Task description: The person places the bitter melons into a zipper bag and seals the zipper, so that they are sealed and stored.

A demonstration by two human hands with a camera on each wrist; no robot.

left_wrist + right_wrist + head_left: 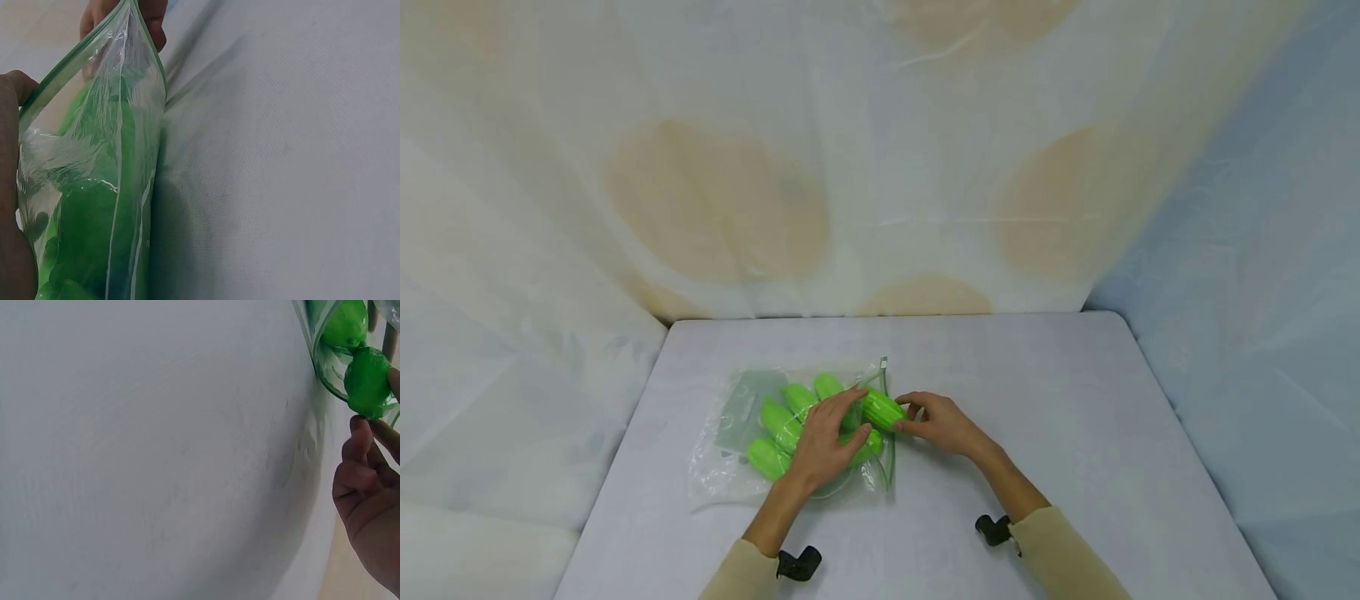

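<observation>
A clear zip bag [730, 479] with a green-edged mouth lies on the table, its mouth facing right, with several green cucumbers [780, 423] inside. My left hand [829, 440] is over the bag's mouth, thumb and index finger spread apart, holding the green zip edge [67, 61]. With fingertips and thumb, my right hand [943, 425] grips the right end of a ridged cucumber [882, 408]. Its other end lies within the bag's mouth. The right wrist view shows this cucumber [367, 381] end-on, beside another cucumber [345, 325] in the bag.
A white-covered table [1037, 375] carries the bag left of its middle. Patterned sheeting [880, 167] hangs behind the table and along both sides. Small black wrist cameras [800, 564] stick out inward from both sleeves.
</observation>
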